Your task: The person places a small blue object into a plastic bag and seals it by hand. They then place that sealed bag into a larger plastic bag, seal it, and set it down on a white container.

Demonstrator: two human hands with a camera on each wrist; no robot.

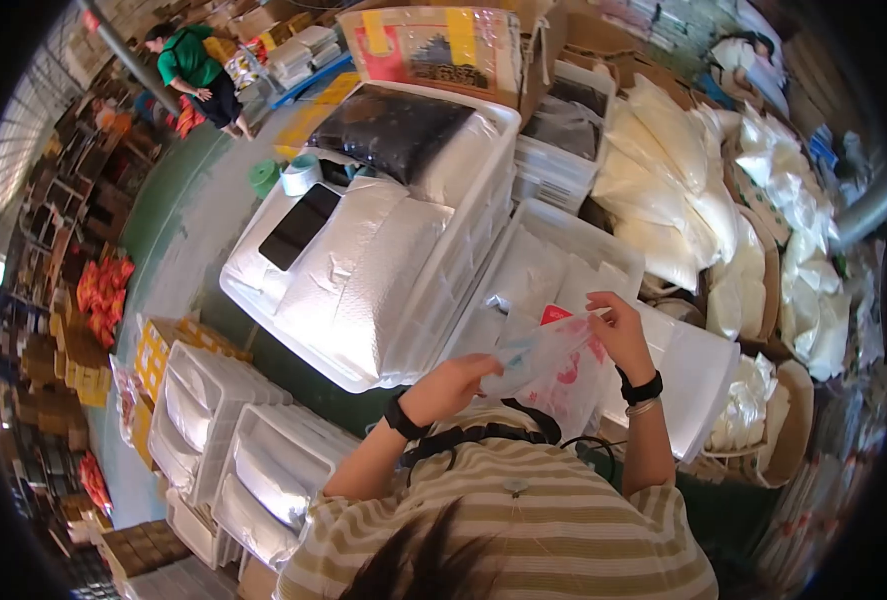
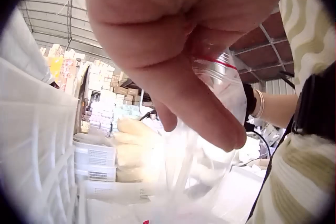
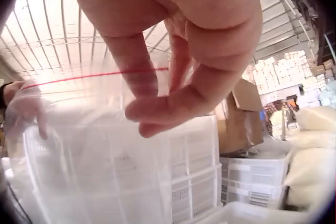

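Observation:
A clear plastic zip bag [image 1: 566, 372] with pink print is stretched between both hands in front of the striped shirt. My left hand [image 1: 455, 388] pinches its left side; in the left wrist view, the thumb and fingers [image 2: 202, 106] close over the film. Its opposite side is gripped by my right hand [image 1: 620, 335], with thumb and fingertips [image 3: 157, 113] meeting on the film in the right wrist view. A red zip line [image 3: 94, 76] runs along the bag's top edge. Just beyond the bag shows a small red item [image 1: 554, 315], partly hidden.
A white crate [image 1: 443, 300] packed with silvery pouches stands ahead, bearing a phone [image 1: 301, 227], tape rolls [image 1: 301, 174] and a black bag [image 1: 388, 130]. Lower crates [image 1: 278, 420] stand at left. Cream-coloured bags [image 1: 653, 180] pile up at right. A person [image 1: 195, 70] walks far left.

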